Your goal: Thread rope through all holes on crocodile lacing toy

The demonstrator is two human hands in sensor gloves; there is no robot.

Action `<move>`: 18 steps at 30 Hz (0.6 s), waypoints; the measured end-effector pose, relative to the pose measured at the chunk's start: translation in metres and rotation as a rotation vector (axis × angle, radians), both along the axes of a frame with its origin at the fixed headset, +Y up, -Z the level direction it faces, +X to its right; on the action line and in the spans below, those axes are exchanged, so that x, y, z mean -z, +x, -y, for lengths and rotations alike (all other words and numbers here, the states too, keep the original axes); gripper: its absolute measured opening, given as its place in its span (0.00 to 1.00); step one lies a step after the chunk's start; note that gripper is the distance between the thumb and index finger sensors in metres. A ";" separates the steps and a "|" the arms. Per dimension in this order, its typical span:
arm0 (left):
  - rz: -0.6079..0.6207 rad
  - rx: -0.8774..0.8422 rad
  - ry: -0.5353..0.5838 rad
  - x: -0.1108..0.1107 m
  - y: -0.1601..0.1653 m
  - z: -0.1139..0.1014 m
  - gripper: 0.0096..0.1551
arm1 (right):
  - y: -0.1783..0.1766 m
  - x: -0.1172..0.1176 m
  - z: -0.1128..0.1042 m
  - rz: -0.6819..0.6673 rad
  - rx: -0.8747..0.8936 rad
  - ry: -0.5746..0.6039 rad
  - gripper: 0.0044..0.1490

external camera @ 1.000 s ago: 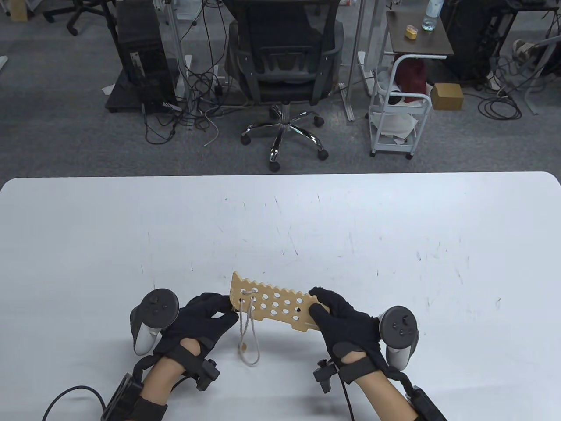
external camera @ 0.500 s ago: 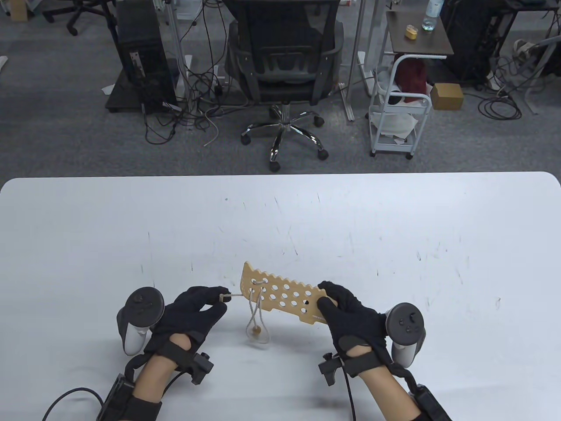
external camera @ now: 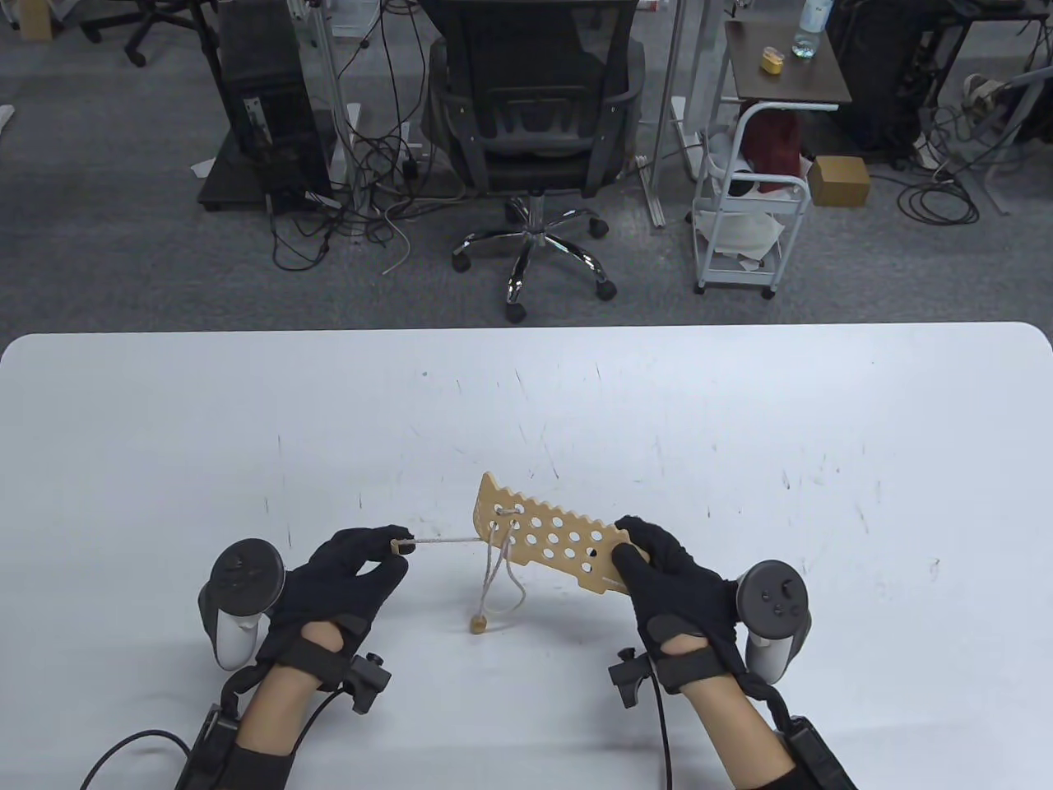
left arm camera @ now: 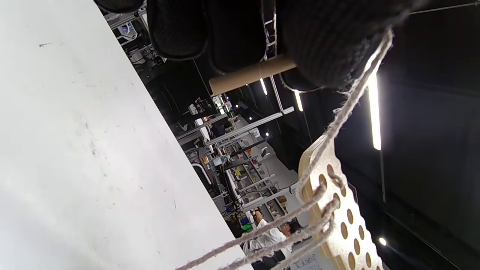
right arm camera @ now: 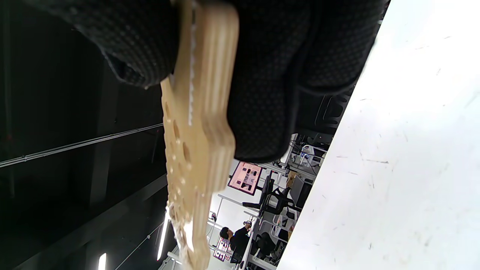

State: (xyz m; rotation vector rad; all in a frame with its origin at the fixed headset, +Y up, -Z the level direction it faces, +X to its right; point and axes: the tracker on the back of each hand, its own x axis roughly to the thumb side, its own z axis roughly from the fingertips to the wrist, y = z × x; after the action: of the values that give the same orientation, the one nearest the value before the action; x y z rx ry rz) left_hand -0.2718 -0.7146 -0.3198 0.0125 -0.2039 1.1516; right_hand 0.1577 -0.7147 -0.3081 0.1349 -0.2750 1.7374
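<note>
A flat wooden crocodile board [external camera: 553,536] with rows of holes is held above the white table [external camera: 740,428]. My right hand [external camera: 668,576] grips its right end between thumb and fingers; the right wrist view shows the board [right arm camera: 195,123] edge-on in that grip. My left hand [external camera: 362,568] pinches the wooden needle tip [external camera: 402,544] of the rope [external camera: 448,541], which runs taut from holes at the board's left end. A slack loop and a wooden end bead [external camera: 477,626] hang below. The left wrist view shows the needle [left arm camera: 251,75] and rope [left arm camera: 337,120] under my fingers [left arm camera: 318,45].
An office chair [external camera: 535,123], a computer tower [external camera: 263,107], floor cables and a white cart [external camera: 749,214] stand beyond the table's far edge. Cables trail from both wrists toward the near edge.
My left hand has drawn the needle leftward, pulling the rope taut and shortening the hanging loop. The right hand has carried the board to the right and slightly farther away.
</note>
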 end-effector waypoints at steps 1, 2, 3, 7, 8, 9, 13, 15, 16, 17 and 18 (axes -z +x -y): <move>-0.004 -0.007 0.003 0.000 -0.001 -0.001 0.24 | 0.001 0.001 0.001 0.008 0.000 -0.002 0.30; -0.005 -0.010 0.004 0.000 -0.002 -0.001 0.24 | 0.003 0.002 0.001 0.013 0.000 -0.005 0.30; -0.007 -0.010 0.006 0.000 -0.002 -0.002 0.24 | 0.004 0.003 0.002 0.016 -0.001 -0.009 0.30; -0.017 -0.024 0.015 -0.001 -0.005 -0.004 0.24 | 0.010 0.005 0.003 0.041 0.010 -0.016 0.30; -0.021 -0.028 0.018 -0.001 -0.006 -0.005 0.24 | 0.012 0.006 0.002 0.051 0.017 -0.018 0.30; -0.026 -0.032 0.022 -0.002 -0.007 -0.005 0.24 | 0.014 0.006 0.002 0.056 0.021 -0.020 0.30; -0.049 -0.049 0.042 -0.003 -0.010 -0.007 0.24 | 0.022 0.009 0.003 0.091 0.038 -0.027 0.30; -0.052 -0.056 0.045 -0.003 -0.011 -0.008 0.24 | 0.025 0.010 0.004 0.100 0.042 -0.035 0.30; -0.055 -0.062 0.050 -0.003 -0.012 -0.009 0.24 | 0.026 0.011 0.005 0.107 0.044 -0.039 0.30; -0.056 -0.064 0.052 -0.003 -0.012 -0.009 0.24 | 0.028 0.011 0.006 0.109 0.043 -0.045 0.30; -0.056 -0.064 0.053 -0.003 -0.013 -0.010 0.24 | 0.028 0.012 0.007 0.111 0.043 -0.046 0.30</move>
State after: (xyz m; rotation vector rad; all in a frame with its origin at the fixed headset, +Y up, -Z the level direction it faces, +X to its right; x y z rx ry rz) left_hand -0.2845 -0.7046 -0.3163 0.0989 -0.1852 1.2078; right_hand 0.1861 -0.7215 -0.3200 -0.0005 -0.3168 1.7094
